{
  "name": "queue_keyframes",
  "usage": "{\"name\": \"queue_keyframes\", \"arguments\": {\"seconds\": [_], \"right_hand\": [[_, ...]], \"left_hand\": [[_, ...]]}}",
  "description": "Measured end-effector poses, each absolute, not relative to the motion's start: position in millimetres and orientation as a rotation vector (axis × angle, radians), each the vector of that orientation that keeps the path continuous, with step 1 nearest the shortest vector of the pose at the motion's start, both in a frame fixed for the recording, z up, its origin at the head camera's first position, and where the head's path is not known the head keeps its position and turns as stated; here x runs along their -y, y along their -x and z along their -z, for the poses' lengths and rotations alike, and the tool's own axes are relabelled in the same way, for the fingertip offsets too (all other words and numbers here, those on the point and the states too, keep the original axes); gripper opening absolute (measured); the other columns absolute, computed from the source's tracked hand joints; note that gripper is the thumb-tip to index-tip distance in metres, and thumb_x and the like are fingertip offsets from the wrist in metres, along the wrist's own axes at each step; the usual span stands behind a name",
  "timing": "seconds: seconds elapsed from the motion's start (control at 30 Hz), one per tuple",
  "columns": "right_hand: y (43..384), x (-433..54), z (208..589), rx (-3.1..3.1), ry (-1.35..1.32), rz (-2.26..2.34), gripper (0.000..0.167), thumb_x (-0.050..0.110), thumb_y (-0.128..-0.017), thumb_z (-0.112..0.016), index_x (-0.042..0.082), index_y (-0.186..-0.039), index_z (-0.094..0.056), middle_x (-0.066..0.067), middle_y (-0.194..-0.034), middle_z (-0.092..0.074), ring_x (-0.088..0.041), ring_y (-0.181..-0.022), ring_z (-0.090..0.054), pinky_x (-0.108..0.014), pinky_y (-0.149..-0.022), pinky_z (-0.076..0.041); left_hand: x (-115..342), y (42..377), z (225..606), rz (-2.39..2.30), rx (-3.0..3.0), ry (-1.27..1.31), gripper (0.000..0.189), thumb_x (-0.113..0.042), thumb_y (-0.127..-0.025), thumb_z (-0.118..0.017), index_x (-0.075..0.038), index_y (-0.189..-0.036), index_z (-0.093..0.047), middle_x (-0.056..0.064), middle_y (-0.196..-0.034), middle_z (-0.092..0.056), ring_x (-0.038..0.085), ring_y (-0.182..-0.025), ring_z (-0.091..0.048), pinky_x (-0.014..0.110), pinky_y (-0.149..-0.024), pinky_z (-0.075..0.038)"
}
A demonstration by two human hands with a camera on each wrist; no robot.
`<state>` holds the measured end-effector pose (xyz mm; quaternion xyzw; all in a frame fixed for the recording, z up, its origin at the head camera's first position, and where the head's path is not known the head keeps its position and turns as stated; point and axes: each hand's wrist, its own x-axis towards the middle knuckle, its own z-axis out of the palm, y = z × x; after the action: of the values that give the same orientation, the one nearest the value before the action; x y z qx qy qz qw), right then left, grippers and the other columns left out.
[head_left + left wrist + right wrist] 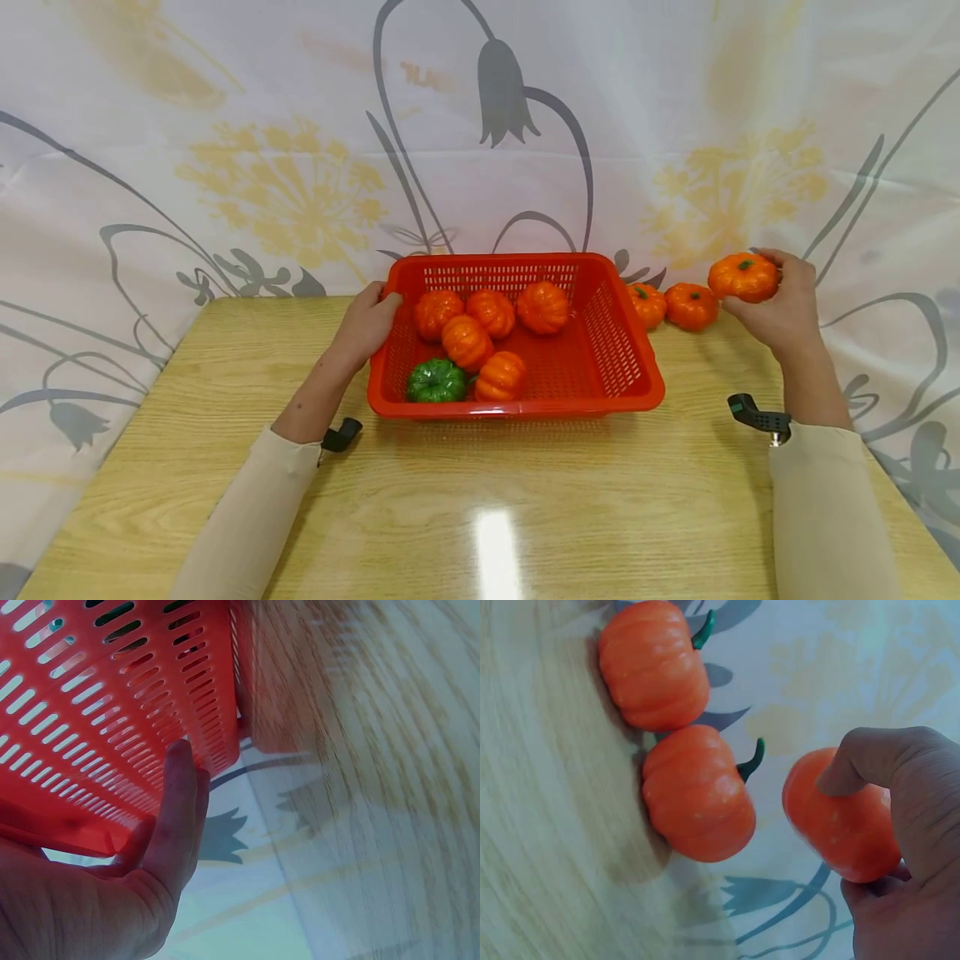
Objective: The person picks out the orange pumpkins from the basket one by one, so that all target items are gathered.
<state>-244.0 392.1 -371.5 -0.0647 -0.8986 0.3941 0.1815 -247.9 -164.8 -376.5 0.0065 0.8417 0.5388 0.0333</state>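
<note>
A red plastic basket [517, 408] with slotted walls stands on the table, holding several orange pumpkins [543, 308] and one green pumpkin [437, 382]. My left hand [367, 321] grips the basket's left rim; in the left wrist view its fingers [174, 810] lie along the outside of the slotted wall. To the right of the basket, my right hand [791, 300] holds an orange pumpkin [744, 277] above the table, thumb and fingers around its side. Two more orange pumpkins, one nearer the basket [647, 307] and one nearer the hand [691, 307], sit on the table between them.
The light wood table [420, 517] reaches back to a hanging cloth [315, 125] with grey and yellow flower prints. Black wrist mounts, one on the left [342, 435] and one on the right [757, 414], jut out beside the sleeves.
</note>
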Motion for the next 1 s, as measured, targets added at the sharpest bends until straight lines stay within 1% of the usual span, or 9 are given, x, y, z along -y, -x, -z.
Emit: {"name": "queue_keyframes", "arguments": {"seconds": [0.07,0.27,0.37,0.47,0.6,0.83,1.0], "right_hand": [[243.8,-394.8,374.8,2.528,0.204,-1.113,0.083,0.010,-0.090,-0.074,0.000,-0.161,-0.032,-0.025,-0.158,-0.020,-0.043,-0.139,-0.031,-0.032,-0.119,-0.030],[244.8,-401.7,385.5,2.501,0.282,-1.104,0.085,0.015,-0.090,-0.072,-0.001,-0.162,-0.029,-0.024,-0.157,-0.020,-0.043,-0.142,-0.031,-0.031,-0.119,-0.028],[245.7,-403.0,389.2,2.489,0.319,-1.107,0.086,0.018,-0.090,-0.071,-0.002,-0.161,-0.028,-0.025,-0.158,-0.019,-0.044,-0.144,-0.031,-0.034,-0.121,-0.028],[246.5,-403.6,391.9,2.485,0.333,-1.102,0.084,0.019,-0.092,-0.070,-0.003,-0.161,-0.027,-0.026,-0.158,-0.018,-0.046,-0.144,-0.030,-0.042,-0.124,-0.027],[248.7,-405.1,396.8,2.485,0.332,-1.087,0.083,0.019,-0.092,-0.069,-0.003,-0.160,-0.027,-0.028,-0.157,-0.019,-0.047,-0.145,-0.031,-0.050,-0.126,-0.026],[251.0,-409.7,406.6,2.506,0.321,-1.071,0.084,0.018,-0.094,-0.068,-0.001,-0.163,-0.024,-0.029,-0.158,-0.016,-0.051,-0.147,-0.030,-0.054,-0.127,-0.024],[250.8,-410.2,409.0,2.533,0.339,-1.097,0.085,0.020,-0.097,-0.065,0.000,-0.166,-0.018,-0.030,-0.160,-0.012,-0.053,-0.148,-0.027,-0.055,-0.128,-0.021]], "left_hand": [[164.5,248.1,376.6,-1.662,-2.586,-0.025,0.046,-0.026,-0.109,-0.039,0.005,-0.141,-0.051,0.024,-0.124,-0.061,0.034,-0.104,-0.066,0.028,-0.077,-0.055],[163.9,247.8,376.9,-1.672,-2.579,-0.029,0.045,-0.026,-0.109,-0.039,0.005,-0.140,-0.051,0.025,-0.124,-0.061,0.036,-0.103,-0.068,0.028,-0.076,-0.057],[164.0,247.1,376.8,-1.672,-2.575,-0.029,0.046,-0.026,-0.110,-0.039,0.005,-0.141,-0.051,0.025,-0.124,-0.061,0.035,-0.104,-0.068,0.028,-0.076,-0.057],[164.5,246.7,376.5,-1.669,-2.576,-0.035,0.046,-0.026,-0.110,-0.038,0.005,-0.142,-0.051,0.024,-0.124,-0.061,0.034,-0.103,-0.068,0.027,-0.076,-0.057],[165.3,246.3,376.0,-1.670,-2.573,-0.034,0.045,-0.026,-0.110,-0.038,0.004,-0.141,-0.051,0.024,-0.122,-0.062,0.034,-0.100,-0.068,0.026,-0.075,-0.057],[164.3,246.6,375.7,-1.671,-2.583,-0.038,0.046,-0.026,-0.110,-0.038,0.005,-0.142,-0.051,0.025,-0.124,-0.062,0.036,-0.103,-0.067,0.027,-0.076,-0.056],[164.3,246.3,376.1,-1.679,-2.587,-0.037,0.046,-0.026,-0.109,-0.039,0.004,-0.141,-0.053,0.024,-0.122,-0.063,0.036,-0.101,-0.068,0.026,-0.074,-0.056]]}}
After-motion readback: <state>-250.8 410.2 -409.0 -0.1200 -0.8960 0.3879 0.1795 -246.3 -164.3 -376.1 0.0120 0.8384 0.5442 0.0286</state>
